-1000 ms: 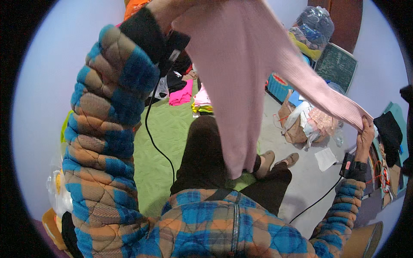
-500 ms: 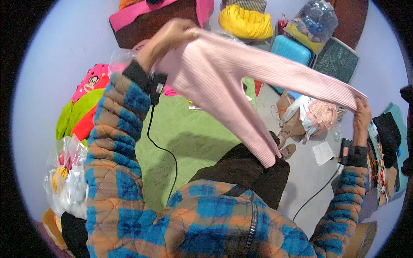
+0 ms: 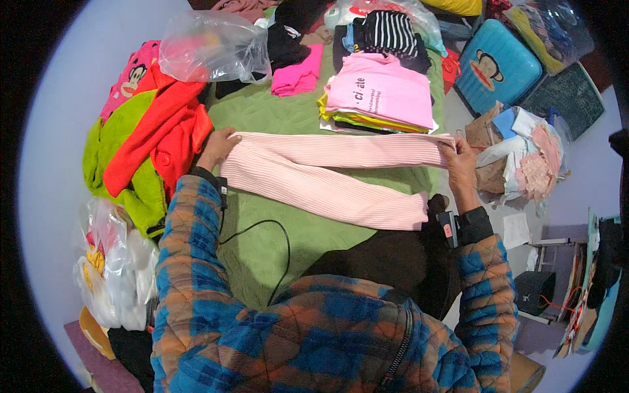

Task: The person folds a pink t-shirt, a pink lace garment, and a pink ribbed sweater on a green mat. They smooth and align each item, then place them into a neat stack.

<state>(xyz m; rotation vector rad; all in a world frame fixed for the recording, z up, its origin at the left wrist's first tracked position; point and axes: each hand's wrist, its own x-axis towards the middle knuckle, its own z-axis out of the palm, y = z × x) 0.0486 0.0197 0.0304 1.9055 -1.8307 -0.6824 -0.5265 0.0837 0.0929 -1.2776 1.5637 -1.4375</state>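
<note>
A pair of pale pink ribbed trousers (image 3: 341, 157) stretches sideways just over the green bedcover (image 3: 262, 249), its two legs spread apart toward the right. At the waist end, my left hand (image 3: 217, 148) is closed on the upper corner. My right hand (image 3: 460, 160) pinches the hem of the farther leg. The nearer leg hangs free of both hands, its hem close to my dark-clad lap. Just beyond the trousers sits a folded stack of clothes topped by a pink printed shirt (image 3: 380, 85).
Red (image 3: 154, 137) and lime-green garments are heaped at the left, above a clear bag of white stuff (image 3: 121, 268). Farther back lie a clear plastic bag (image 3: 213, 46), a bright pink cloth (image 3: 298, 72) and striped clothes (image 3: 390, 33). A blue suitcase (image 3: 498, 62) stands at the far right.
Both hands have come down toward the bed, bringing the trousers from a raised slant to nearly level. The view has shifted, showing more of the bed and the folded stack.
</note>
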